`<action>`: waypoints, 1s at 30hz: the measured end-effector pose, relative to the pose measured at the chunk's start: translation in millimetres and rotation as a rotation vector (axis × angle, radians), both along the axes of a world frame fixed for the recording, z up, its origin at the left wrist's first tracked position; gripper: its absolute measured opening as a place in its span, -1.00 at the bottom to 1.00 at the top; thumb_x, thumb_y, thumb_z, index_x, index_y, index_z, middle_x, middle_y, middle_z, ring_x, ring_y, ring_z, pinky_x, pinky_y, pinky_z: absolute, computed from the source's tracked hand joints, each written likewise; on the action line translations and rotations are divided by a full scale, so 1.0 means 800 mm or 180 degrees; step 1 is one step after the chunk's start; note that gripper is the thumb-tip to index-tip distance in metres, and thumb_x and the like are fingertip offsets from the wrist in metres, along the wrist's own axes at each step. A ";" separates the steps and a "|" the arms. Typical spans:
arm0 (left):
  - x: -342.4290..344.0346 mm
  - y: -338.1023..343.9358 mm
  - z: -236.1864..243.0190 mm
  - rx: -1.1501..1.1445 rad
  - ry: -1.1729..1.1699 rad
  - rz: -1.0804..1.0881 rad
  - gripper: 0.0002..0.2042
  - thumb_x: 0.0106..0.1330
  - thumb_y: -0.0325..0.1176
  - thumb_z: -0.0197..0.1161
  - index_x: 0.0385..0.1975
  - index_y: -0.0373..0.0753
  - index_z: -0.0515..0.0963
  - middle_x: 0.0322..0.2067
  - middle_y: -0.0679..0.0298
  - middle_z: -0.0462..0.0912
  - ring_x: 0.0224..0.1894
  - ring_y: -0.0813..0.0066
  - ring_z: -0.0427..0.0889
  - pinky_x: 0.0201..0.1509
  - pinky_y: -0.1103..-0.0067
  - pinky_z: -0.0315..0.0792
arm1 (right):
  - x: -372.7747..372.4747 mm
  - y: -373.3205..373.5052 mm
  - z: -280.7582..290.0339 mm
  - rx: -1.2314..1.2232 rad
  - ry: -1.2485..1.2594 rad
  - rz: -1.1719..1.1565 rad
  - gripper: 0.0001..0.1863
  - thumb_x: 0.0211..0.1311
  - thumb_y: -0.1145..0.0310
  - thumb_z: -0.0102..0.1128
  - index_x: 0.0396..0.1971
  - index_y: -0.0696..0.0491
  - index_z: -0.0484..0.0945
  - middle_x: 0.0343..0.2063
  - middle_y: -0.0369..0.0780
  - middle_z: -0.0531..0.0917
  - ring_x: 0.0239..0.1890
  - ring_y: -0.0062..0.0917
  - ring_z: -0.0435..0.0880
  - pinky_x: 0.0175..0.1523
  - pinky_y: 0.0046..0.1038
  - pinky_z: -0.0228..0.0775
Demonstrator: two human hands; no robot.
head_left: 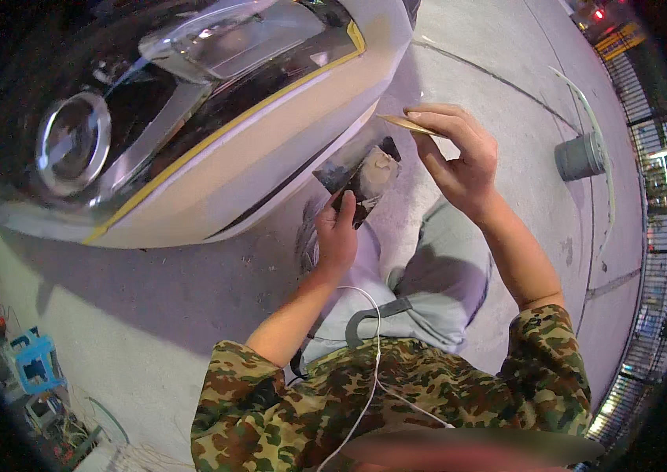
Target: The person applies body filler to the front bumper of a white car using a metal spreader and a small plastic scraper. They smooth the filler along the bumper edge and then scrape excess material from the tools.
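My left hand (pixel 337 236) is closed round the lower end of a dark, smeared mixing board (pixel 359 206), its thumb on top. A lump of pale beige putty (pixel 378 171) sits on the board's upper part. Raised to the right, my right hand (pixel 459 153) pinches a thin, yellowish putty spreader (pixel 408 124) between thumb and fingers. The spreader's tip points left toward the car bumper (pixel 270 161) and looks apart from the board. Beige and grey patches cover the bumper below the headlight (pixel 192 86), whose lower edge is lined with yellow masking tape (pixel 231 126).
A grey bucket (pixel 580 157) stands on the concrete floor at right, beside a pale curved strip (pixel 597 130). A blue plastic stool (pixel 35 362) and clutter are at lower left. A white cable (pixel 378 338) hangs over my front. A barred fence (pixel 660 204) runs along the right.
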State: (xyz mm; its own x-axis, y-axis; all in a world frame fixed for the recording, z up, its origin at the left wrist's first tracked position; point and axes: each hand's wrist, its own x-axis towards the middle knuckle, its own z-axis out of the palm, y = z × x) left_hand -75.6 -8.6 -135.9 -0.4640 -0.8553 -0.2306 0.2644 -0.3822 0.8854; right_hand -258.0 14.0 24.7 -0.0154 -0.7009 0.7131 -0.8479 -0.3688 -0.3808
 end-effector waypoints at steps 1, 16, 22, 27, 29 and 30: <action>-0.002 0.001 0.004 -0.0583 -0.0084 0.0125 -0.67 0.53 -0.22 0.14 0.02 -0.40 0.59 -0.21 0.33 0.68 -0.19 0.65 0.54 -0.05 0.64 0.43 | -0.001 0.003 0.003 0.0115 -0.0210 -0.0113 -0.65 -0.01 0.74 0.28 -0.17 0.16 0.66 -0.18 -0.14 0.75 -0.16 -0.34 0.74 -0.07 -0.41 0.58; -0.061 -0.005 0.057 0.0810 -0.0008 -0.0111 -0.72 0.52 -0.20 0.16 -0.06 -0.32 0.57 -0.20 0.33 0.66 -0.25 0.70 0.57 -0.25 0.69 0.40 | 0.003 0.057 -0.058 0.0066 -0.0672 -0.1413 -0.67 0.00 0.77 0.28 -0.17 0.21 0.63 -0.20 -0.08 0.73 -0.16 -0.38 0.74 -0.05 -0.43 0.58; -0.080 0.001 0.059 0.0221 0.0866 0.0186 -0.72 0.52 -0.19 0.16 -0.13 -0.32 0.59 -0.24 0.36 0.66 -0.25 0.71 0.58 -0.29 0.70 0.42 | -0.003 0.043 -0.065 0.0047 -0.0160 -0.1461 -0.60 -0.11 0.70 0.29 -0.17 0.11 0.68 -0.25 -0.12 0.74 -0.24 -0.30 0.74 -0.15 -0.39 0.58; -0.086 -0.003 0.060 0.0161 0.0620 0.0121 -0.69 0.52 -0.16 0.14 -0.08 -0.33 0.57 -0.22 0.35 0.65 -0.20 0.65 0.59 -0.14 0.66 0.45 | -0.016 0.059 -0.073 0.0468 -0.0172 -0.1296 -0.61 -0.10 0.72 0.28 -0.18 0.14 0.67 -0.25 -0.13 0.74 -0.23 -0.33 0.74 -0.14 -0.41 0.60; -0.088 -0.005 0.058 0.0194 0.0695 0.0125 -0.68 0.52 -0.16 0.14 -0.05 -0.34 0.56 -0.19 0.34 0.65 -0.18 0.63 0.59 -0.10 0.64 0.45 | -0.020 0.067 -0.073 0.0416 -0.0704 -0.1425 -0.63 -0.05 0.73 0.26 -0.16 0.16 0.66 -0.24 -0.14 0.73 -0.22 -0.40 0.74 -0.11 -0.44 0.62; -0.089 -0.005 0.057 0.0273 0.0789 0.0104 -0.67 0.52 -0.16 0.15 -0.04 -0.34 0.56 -0.17 0.33 0.65 -0.16 0.62 0.60 -0.08 0.63 0.46 | -0.021 0.071 -0.072 0.0392 -0.0990 -0.1484 -0.65 -0.02 0.74 0.25 -0.16 0.18 0.65 -0.23 -0.14 0.73 -0.21 -0.43 0.75 -0.10 -0.46 0.63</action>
